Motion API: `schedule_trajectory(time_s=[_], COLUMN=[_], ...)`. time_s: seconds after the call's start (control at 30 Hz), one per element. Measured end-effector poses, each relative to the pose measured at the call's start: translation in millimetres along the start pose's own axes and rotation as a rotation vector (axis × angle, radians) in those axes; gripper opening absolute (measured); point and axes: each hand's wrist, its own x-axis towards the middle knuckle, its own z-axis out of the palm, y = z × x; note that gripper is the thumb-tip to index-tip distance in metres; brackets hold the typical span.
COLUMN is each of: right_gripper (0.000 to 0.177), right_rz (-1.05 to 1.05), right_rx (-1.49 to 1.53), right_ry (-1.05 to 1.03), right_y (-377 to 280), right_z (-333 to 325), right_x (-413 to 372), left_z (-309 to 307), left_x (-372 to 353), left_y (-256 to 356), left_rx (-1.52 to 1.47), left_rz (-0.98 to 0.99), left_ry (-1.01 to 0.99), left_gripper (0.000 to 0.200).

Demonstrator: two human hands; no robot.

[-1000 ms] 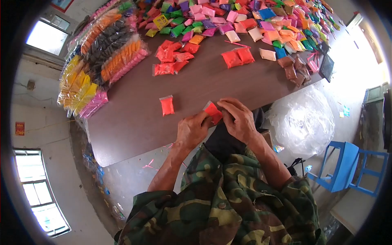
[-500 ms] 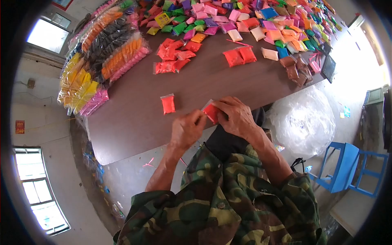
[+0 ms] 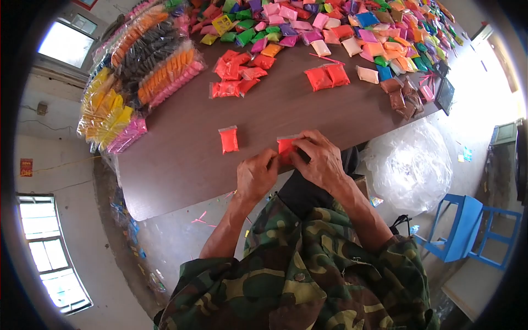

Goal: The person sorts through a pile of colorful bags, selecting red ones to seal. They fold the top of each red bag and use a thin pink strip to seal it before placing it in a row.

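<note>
Between my two hands, close to the table's front edge, is a small red packet (image 3: 285, 146) in clear plastic. My right hand (image 3: 320, 158) pinches its right side between thumb and fingers. My left hand (image 3: 257, 175) is closed at its lower left corner, fingertips pressed together; the fingers partly cover the contact. A second red packet (image 3: 229, 139) lies flat on the table, up and left of my left hand. Farther back sit a pair of red packets (image 3: 326, 77) side by side and a loose heap of red packets (image 3: 235, 74).
Many colourful packets (image 3: 308, 25) cover the back of the brown table (image 3: 176, 165). Clear bags of yellow, orange and black packets (image 3: 148, 60) are stacked at left. Brown packets (image 3: 404, 99) lie near the right edge. Beyond it are a plastic bundle (image 3: 410, 165) and a blue stool (image 3: 459, 228).
The held packet has turned from slanted to more upright. My left hand has shifted slightly right and down, still at the packet, while the right hand keeps its pinch.
</note>
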Motion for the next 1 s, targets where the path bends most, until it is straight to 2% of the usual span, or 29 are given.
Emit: schedule_trajectory(time_s=[0.1, 0.17, 0.3, 0.37, 0.47, 0.57, 0.67, 0.77, 0.87, 1.0], right_gripper=[0.03, 0.031, 0.034, 0.034, 0.034, 0.036, 0.036, 0.036, 0.038, 0.044], right_rz=[-0.017, -0.101, -0.177, -0.158, -0.122, -0.067, -0.049, -0.065, -0.06, -0.041], right_rx=[-0.002, -0.014, -0.06, -0.086, -0.116, -0.16, -0.158, -0.159, -0.183, -0.152], right_ry=[-0.022, -0.024, -0.135, -0.137, -0.122, -0.091, -0.062, -0.064, -0.07, -0.05], right_y=[-2.7, -0.3, 0.5, 0.0, -4.8, -14.5, -16.9, -12.9, -16.2, -24.6], right_z=[-4.3, -4.5, -7.7, -5.8, -0.5, 2.8, 3.1, 5.8, 5.1, 4.8], right_x=[1.2, 2.7, 6.7, 7.4, 8.7, 4.5, 4.9, 2.0, 0.2, -4.5], left_z=[2.4, -2.1, -15.9, -14.4, 0.2, -4.4, -13.4, -3.7, 1.3, -11.3], left_x=[7.0, 10.8, 9.2, 2.1, -9.6, -11.0, -11.7, -15.4, -19.3, -21.0], left_y=[-14.2, -20.5, -10.3, 0.0, -7.8, -18.1, -4.0, 4.6, -15.7, -26.1], left_rx=[0.025, 0.096, -0.108, -0.149, -0.015, 0.084, -0.082, -0.052, 0.086, 0.08], left_rz=[-0.035, -0.04, -0.093, -0.085, -0.058, -0.151, -0.175, -0.064, -0.081, -0.059], left_ry=[0.03, 0.038, 0.023, 0.023, 0.05, 0.057, 0.042, 0.088, 0.081, 0.125], left_gripper=[0.011, 0.012, 0.01, 0.009, 0.008, 0.011, 0.01, 0.01, 0.009, 0.008])
